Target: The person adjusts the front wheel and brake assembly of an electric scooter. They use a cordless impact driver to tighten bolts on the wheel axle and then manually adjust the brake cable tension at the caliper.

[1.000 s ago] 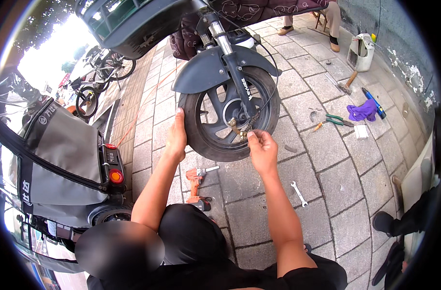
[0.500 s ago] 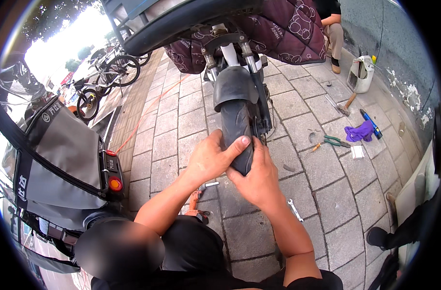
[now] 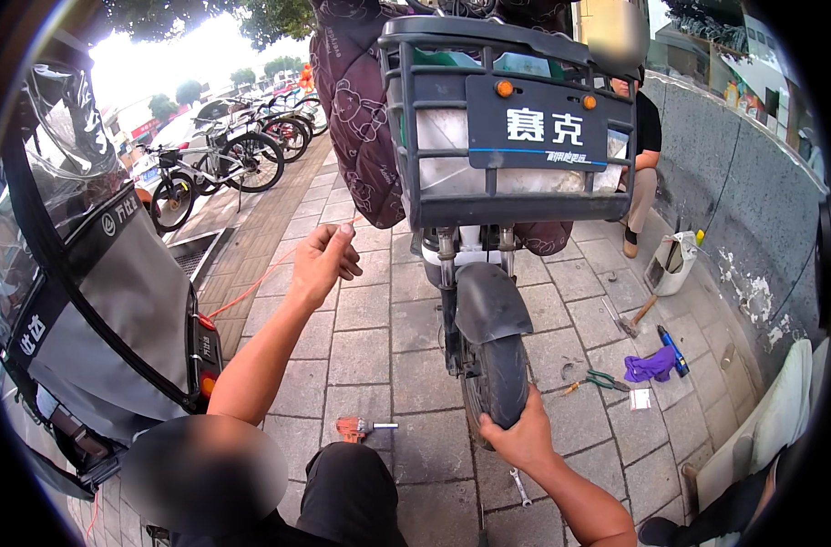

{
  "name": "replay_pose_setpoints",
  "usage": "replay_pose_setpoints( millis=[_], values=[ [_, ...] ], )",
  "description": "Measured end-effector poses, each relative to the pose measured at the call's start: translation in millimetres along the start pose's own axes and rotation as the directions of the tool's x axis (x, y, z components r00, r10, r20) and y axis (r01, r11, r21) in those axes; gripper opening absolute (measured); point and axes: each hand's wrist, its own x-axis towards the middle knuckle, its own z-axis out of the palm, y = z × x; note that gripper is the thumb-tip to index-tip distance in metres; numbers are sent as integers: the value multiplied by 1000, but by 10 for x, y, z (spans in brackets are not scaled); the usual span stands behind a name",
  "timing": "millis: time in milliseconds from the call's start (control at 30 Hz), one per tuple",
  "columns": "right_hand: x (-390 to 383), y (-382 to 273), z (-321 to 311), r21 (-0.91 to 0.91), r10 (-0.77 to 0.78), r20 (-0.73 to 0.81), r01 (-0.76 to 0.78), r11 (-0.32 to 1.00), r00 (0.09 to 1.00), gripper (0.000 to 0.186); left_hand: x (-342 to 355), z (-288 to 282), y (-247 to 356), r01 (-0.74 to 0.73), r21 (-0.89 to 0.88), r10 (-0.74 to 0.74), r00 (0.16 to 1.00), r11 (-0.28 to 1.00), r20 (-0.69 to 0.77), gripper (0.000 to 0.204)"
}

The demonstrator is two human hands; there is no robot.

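Note:
A scooter-like two-wheeler stands in front of me, its front tire (image 3: 504,369) turned to one side under a black mudguard (image 3: 491,301). My right hand (image 3: 522,436) grips the lower part of the tire, thumb over the tread. My left hand (image 3: 324,263) is raised in the air, left of the black front basket (image 3: 425,211). Its fingers are loosely bent and I see nothing in them. A dark red quilted cover (image 3: 356,118) hangs from the vehicle near that hand. The basket's dark front plate (image 3: 536,123) carries two orange reflectors.
An orange power tool (image 3: 352,428) and a wrench (image 3: 520,488) lie on the paving. To the right are pliers (image 3: 607,380), a purple cloth (image 3: 650,365), a blue tube (image 3: 673,351) and a hammer (image 3: 636,319). A grey covered vehicle (image 3: 124,319) stands left; a person (image 3: 648,137) sits behind.
My left hand has left the tire and risen to the left. My right hand stays on the tire, which has turned and sits farther right in view. The basket now shows fully.

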Motion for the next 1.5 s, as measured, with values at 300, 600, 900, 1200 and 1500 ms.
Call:
replay_pose_setpoints(
  millis=[300, 600, 900, 1200, 1500],
  values=[
    [80, -371, -140, -107, 273, 104, -262, 959, 956, 87, 1643, -795, 1615, -172, 224, 227, 941, 959, -250, 61],
    [619, -396, -337, -298, 488, 81, -446, 844, 869, 86, 3867, -609, 4552, -411, 844, 386, 882, 345, 272, 99],
    [746, -343, -377, -358, 486, 72, -433, 827, 871, 67, 5060, -968, 5008, -319, 871, -635, 596, 374, 491, 81],
    [698, -254, -463, -333, 512, 107, -455, 826, 852, 58, 5543, -966, 4778, -361, 906, -506, 751, 223, 424, 79],
    [793, -317, -668, -402, 568, 209, -459, 792, 796, 64, 5694, -703, 4422, -738, 674, -178, 659, 35, 731, 111]
  ],
)
